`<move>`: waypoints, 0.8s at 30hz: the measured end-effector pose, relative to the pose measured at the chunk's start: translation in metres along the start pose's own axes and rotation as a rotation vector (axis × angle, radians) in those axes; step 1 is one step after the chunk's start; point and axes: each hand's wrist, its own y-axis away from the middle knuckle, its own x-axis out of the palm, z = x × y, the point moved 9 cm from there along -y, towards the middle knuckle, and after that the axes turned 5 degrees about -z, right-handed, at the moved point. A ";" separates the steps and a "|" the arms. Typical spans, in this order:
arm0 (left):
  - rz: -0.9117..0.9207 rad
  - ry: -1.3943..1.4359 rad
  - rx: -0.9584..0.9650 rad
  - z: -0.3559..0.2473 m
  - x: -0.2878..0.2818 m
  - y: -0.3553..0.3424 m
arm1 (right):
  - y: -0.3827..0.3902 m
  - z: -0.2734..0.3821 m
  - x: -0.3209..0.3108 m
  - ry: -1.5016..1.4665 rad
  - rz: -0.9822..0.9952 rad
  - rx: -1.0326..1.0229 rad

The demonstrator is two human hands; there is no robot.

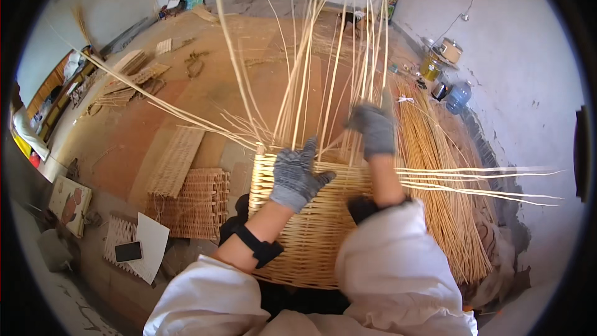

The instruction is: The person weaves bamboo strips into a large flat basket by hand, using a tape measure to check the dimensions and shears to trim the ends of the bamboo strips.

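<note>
A woven wicker panel [323, 224] slants up in front of my body, with pale upright rods [305, 87] fanning out from its top edge. My left hand [295, 177], in a grey glove, lies on the upper weave with thumb and forefinger spread. Higher and to the right, my right hand [374, 127], also gloved, is closed around rods above the edge; motion blurs its fingers. Several loose rod ends [479, 175] stick out sideways from the panel's right side. Dark bands circle both wrists.
A long bundle of thin rods [435, 211] lies at the right, by the wall. Finished woven panels [193, 202] lie on the floor at left, near a phone [128, 251] on white paper. A blue water jug [458, 96] and pots stand at the right wall.
</note>
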 end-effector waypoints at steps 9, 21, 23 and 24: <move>0.134 -0.086 0.164 -0.095 0.036 0.005 | 0.047 -0.070 -0.114 -0.238 0.025 0.997; 0.282 -0.158 0.182 -0.106 0.046 0.016 | 0.106 -0.132 -0.135 -0.661 0.088 1.105; 0.291 -0.176 0.165 -0.103 0.043 0.016 | 0.100 -0.123 -0.130 -0.600 0.079 1.060; 0.272 -0.185 0.142 -0.099 0.038 0.017 | 0.102 -0.122 -0.127 -0.540 0.060 1.093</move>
